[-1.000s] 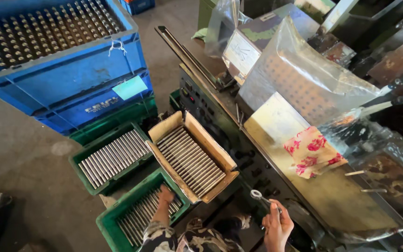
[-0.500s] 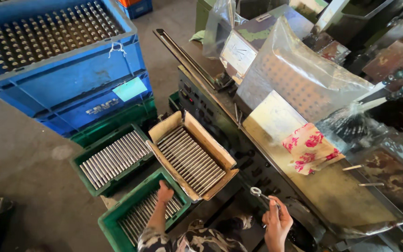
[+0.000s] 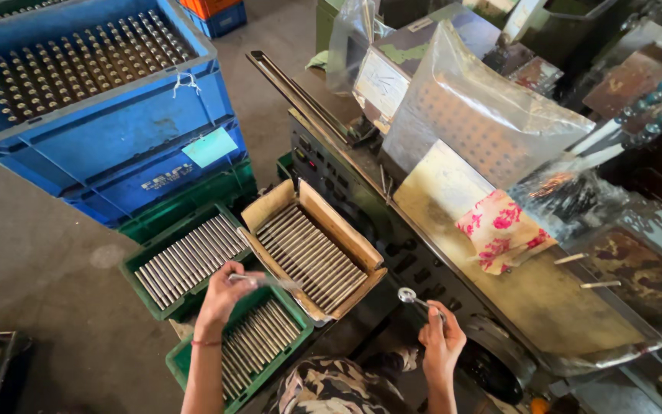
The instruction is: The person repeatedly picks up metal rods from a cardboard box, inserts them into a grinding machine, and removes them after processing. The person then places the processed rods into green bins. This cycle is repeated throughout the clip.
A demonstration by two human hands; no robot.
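Your left grip (image 3: 224,295) is closed round a thin metal rod (image 3: 270,281), fingers wrapped over one end while the rest juts out to the right, roughly level. A second ago that hand was down inside the near green crate (image 3: 258,345), resting on the rods packed there; now it has lifted clear with one rod in it, so a single piece is out of the stock and in hand. It hovers over the crate's far rim, just beside the cardboard box (image 3: 312,253), whose rods lie in neat rows, and the free tip of your rod reaches over that box's near left edge without touching anything you can make out.

Your right grip (image 3: 442,337) is closed on a small metal tool with a round ring-shaped head (image 3: 408,295); only the head and a short stem show above the fingers. It has barely shifted in the last second, held at the near edge of the machine's desk (image 3: 545,307). Rod and ring tool are near each other but apart, the rod tip left of the ring with the corner of the box between them.

Left of the box sits another green crate (image 3: 185,261) of rods, and beyond it stand stacked blue crates (image 3: 116,115). On the desk to the right lies a pink flowered cloth (image 3: 503,230).
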